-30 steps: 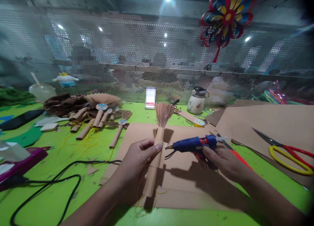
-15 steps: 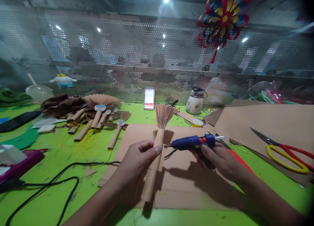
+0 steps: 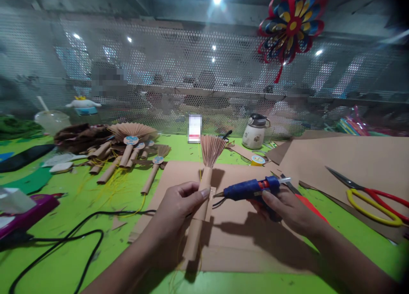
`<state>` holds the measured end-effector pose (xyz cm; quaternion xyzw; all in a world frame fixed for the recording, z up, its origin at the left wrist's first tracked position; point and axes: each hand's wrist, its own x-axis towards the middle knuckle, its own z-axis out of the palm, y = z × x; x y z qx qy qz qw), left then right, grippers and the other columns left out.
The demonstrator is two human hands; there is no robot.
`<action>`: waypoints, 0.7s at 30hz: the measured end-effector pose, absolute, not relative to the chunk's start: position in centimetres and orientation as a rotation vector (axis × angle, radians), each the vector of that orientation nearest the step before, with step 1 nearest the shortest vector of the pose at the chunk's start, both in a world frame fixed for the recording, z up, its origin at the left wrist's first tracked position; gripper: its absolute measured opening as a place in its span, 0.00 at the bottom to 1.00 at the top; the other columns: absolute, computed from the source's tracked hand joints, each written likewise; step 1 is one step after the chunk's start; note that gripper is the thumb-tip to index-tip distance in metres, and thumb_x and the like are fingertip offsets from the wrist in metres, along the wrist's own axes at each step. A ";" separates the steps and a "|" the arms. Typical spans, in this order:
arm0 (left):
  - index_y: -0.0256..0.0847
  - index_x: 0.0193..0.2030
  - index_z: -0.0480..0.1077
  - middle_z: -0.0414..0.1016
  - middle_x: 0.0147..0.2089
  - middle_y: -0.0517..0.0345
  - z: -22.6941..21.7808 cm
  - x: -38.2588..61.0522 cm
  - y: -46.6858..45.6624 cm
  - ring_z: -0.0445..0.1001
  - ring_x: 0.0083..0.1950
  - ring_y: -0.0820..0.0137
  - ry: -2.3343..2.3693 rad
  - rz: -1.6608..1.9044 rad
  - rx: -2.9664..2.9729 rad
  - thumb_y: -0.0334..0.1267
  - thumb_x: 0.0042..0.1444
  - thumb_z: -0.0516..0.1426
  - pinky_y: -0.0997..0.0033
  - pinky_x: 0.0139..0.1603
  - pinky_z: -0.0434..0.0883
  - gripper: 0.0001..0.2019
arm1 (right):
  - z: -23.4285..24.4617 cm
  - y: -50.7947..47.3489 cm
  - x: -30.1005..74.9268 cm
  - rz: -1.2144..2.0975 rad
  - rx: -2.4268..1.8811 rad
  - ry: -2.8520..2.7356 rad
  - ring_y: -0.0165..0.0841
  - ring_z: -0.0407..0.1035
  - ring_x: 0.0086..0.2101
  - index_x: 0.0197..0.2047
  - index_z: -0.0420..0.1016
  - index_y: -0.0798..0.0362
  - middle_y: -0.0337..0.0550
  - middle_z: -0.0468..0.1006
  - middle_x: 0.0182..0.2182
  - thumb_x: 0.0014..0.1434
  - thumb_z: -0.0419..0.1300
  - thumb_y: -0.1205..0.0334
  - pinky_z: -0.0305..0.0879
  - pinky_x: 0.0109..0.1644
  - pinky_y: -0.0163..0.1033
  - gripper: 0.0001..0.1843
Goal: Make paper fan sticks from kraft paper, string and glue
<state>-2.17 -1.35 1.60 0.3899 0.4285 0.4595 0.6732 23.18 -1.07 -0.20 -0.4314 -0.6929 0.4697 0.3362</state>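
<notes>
My left hand point(image 3: 177, 211) is closed round the rolled brown paper handle of a pleated paper fan point(image 3: 204, 187), which stands tilted over a brown card sheet point(image 3: 236, 234). A loose paper flap sticks out at the handle's right side, under my thumb. My right hand point(image 3: 287, 208) grips a blue hot glue gun point(image 3: 252, 188). Its nozzle points left and sits just right of that flap, very close to it.
Several finished paper fans point(image 3: 131, 149) lie at the back left on the green table point(image 3: 79, 208). A black cable point(image 3: 64, 238) loops at the front left. Red and yellow scissors point(image 3: 370, 194) rest on card at the right. A white jug point(image 3: 255, 132) and a tape roll point(image 3: 257, 159) stand behind.
The glue gun's nozzle has stayed close to the handle's flap, shifting slightly lower. Both hands have barely moved.
</notes>
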 end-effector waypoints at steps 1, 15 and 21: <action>0.34 0.33 0.75 0.76 0.27 0.50 1.5 -2.2 -1.2 0.74 0.26 0.66 0.966 1.045 0.887 0.40 0.41 0.67 0.71 0.25 0.69 0.14 | -0.2 -1.1 23.1 1.222 -1.121 -1.801 0.28 0.63 0.22 0.28 0.71 0.58 0.44 0.69 0.21 0.61 0.50 0.39 0.58 0.24 0.33 0.29; 0.35 0.34 0.75 0.75 0.28 0.52 1.8 -2.1 -1.8 0.72 0.26 0.67 0.968 0.969 0.867 0.43 0.45 0.65 0.70 0.24 0.69 0.13 | -0.5 -0.8 22.6 1.265 -1.079 -1.713 0.28 0.64 0.24 0.30 0.71 0.58 0.43 0.69 0.23 0.62 0.51 0.41 0.60 0.27 0.33 0.27; 0.35 0.29 0.75 0.74 0.29 0.54 1.5 -2.4 -1.2 0.74 0.33 0.69 0.902 1.018 0.884 0.37 0.47 0.65 0.75 0.32 0.71 0.07 | -0.7 -0.7 22.8 1.302 -1.105 -1.738 0.29 0.65 0.24 0.31 0.71 0.59 0.44 0.71 0.23 0.62 0.50 0.40 0.59 0.27 0.34 0.28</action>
